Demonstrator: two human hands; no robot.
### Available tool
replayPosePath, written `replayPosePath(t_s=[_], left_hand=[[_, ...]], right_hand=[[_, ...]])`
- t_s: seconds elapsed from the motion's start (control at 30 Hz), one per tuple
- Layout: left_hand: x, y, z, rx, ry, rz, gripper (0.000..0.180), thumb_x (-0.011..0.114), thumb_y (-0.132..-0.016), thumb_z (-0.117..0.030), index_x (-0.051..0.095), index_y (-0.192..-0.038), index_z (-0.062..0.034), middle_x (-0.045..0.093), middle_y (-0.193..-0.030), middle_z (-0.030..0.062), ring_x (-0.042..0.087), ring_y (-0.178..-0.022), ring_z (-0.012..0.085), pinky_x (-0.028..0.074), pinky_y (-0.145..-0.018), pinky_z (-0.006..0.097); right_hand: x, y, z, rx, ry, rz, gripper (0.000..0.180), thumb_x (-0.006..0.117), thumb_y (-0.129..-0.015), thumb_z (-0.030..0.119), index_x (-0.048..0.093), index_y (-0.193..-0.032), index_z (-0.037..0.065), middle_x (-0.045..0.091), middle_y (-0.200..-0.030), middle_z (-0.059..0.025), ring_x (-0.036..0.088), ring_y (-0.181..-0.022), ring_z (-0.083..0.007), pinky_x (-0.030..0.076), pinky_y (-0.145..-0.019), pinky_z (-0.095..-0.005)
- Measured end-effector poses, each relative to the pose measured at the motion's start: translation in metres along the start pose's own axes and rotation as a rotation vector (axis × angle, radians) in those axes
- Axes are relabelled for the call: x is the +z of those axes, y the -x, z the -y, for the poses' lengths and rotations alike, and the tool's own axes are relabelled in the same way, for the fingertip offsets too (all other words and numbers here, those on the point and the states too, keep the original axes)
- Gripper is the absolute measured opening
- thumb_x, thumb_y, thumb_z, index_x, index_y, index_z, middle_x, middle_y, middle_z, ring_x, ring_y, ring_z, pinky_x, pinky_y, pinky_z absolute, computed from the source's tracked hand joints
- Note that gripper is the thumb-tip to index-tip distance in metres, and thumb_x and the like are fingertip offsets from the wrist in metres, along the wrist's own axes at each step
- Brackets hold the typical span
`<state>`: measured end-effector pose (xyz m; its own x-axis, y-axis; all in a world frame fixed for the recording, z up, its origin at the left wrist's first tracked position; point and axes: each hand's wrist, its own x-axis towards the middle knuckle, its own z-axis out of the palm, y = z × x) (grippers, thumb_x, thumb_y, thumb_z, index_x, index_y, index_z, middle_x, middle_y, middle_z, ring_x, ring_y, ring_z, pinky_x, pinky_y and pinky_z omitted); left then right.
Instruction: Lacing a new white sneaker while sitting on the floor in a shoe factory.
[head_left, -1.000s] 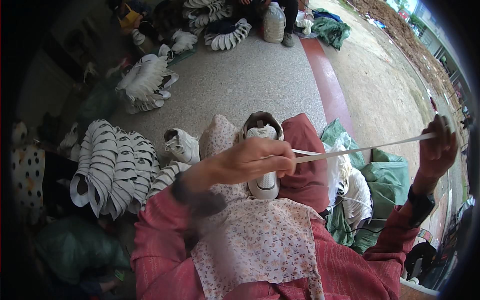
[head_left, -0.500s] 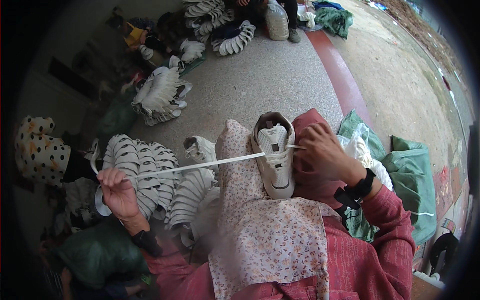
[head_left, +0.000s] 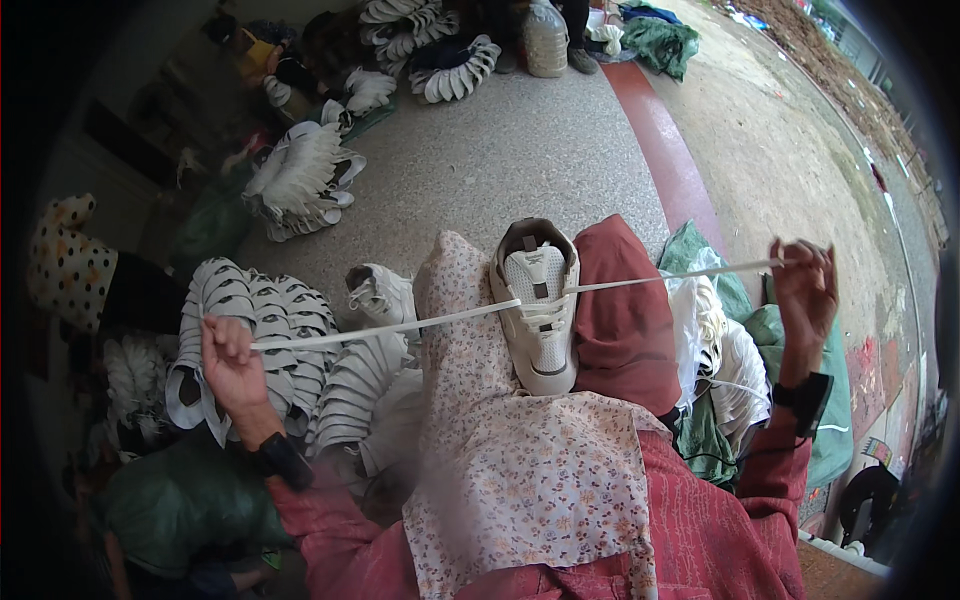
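Note:
A white and beige sneaker [head_left: 549,352] with a brown collar lies on my lap, its toe toward me. A flat white shoelace [head_left: 385,331] passes through its eyelets and runs out taut to both sides. My left hand [head_left: 236,368] is closed round the left end, out beyond the sneaker and in front of stacked shoe uppers. Far out to the right, my right hand [head_left: 806,290] is raised and pinches the other end. A floral apron [head_left: 535,485] covers my lap beneath the sneaker.
Stacked white shoe uppers [head_left: 270,315] and a loose white shoe [head_left: 381,293] sit on my left. White laces [head_left: 708,320] and green sacks [head_left: 835,400] lie to the right. Further piles of uppers [head_left: 305,180] stand ahead, with people beyond. A dark green sack [head_left: 195,505] is at lower left.
My right hand has moved from beside the sneaker far out to the right, drawing its lace end long and taut. My left hand still grips the other end.

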<state>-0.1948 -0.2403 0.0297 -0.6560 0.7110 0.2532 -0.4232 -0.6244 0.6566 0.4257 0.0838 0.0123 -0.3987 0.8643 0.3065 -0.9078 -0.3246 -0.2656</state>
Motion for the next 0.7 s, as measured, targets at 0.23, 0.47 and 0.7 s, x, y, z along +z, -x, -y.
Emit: replayPosePath(t_s=[0.23, 0.47, 0.7], left_hand=[[-0.012, 0.001, -0.051, 0.125, 0.176, 0.023, 0.024, 0.046, -0.105, -0.016, 0.054, -0.118, 0.0029, 0.041, -0.076, 0.0002, 0.031, -0.056, 0.0081, 0.024, -0.043, 0.024], [0.015, 0.006, 0.006, 0.122, -0.561, -0.070, 0.023, 0.059, -0.100, -0.021, 0.064, -0.106, 0.0002, 0.034, -0.060, -0.0075, 0.026, -0.049, 0.0024, 0.018, -0.042, 0.020], [0.099, 0.028, 0.122, -0.041, -1.137, 0.327, 0.014, 0.066, -0.091, -0.003, 0.074, -0.103, -0.0038, 0.071, -0.085, 0.0016, 0.064, -0.076, 0.0077, 0.050, -0.066, 0.022]], right_hand=[[-0.054, 0.033, 0.044, -0.037, 0.139, -0.333, 0.019, 0.050, -0.102, 0.009, 0.055, -0.117, -0.002, 0.051, -0.086, -0.0043, 0.051, -0.083, -0.0179, 0.044, -0.090, -0.0370], [-0.154, 0.037, 0.074, 0.014, 0.458, -0.597, 0.033, 0.056, -0.099, 0.005, 0.052, -0.131, -0.003, 0.066, -0.099, -0.0071, 0.050, -0.062, -0.0075, 0.039, -0.051, -0.0200], [-0.050, 0.002, -0.025, 0.103, 0.972, -0.574, 0.027, 0.063, -0.097, 0.014, 0.061, -0.120, 0.000, 0.070, -0.104, -0.0069, 0.051, -0.063, -0.0042, 0.039, -0.053, -0.0179]])
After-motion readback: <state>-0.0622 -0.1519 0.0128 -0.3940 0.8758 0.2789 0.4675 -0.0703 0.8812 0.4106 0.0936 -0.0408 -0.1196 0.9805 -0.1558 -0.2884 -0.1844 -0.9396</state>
